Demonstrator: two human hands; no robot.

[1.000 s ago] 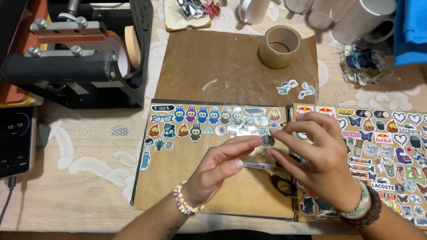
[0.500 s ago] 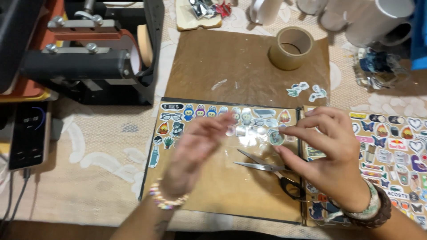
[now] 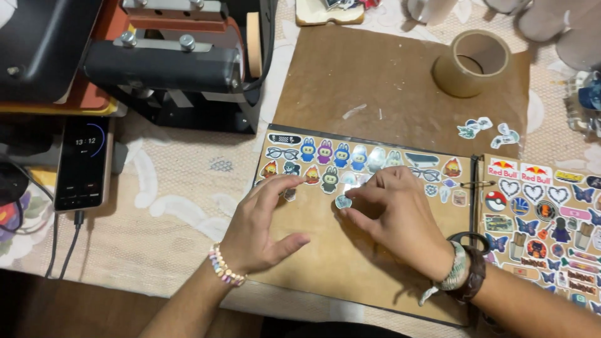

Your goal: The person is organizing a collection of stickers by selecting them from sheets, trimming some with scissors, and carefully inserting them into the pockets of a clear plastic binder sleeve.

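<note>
My right hand sits at the centre of the frame, thumb and forefinger pressed together on a small pale round sticker that lies on the brown left page of the open sticker album. My left hand rests flat just left of it, fingers spread and holding nothing, fingertips touching the lower row of cartoon stickers that runs along the top of that page. A beaded bracelet circles my left wrist; woven and dark bands circle my right. The handles of black scissors peek out just beyond my right wrist. The album's right page, at the right edge, is crowded with hearts, butterflies and other stickers. Above the album lies brown kraft paper with a roll of brown tape in the upper right and a few loose stickers beside it. A black heat press fills the upper left, with a phone on its cable below it
</note>
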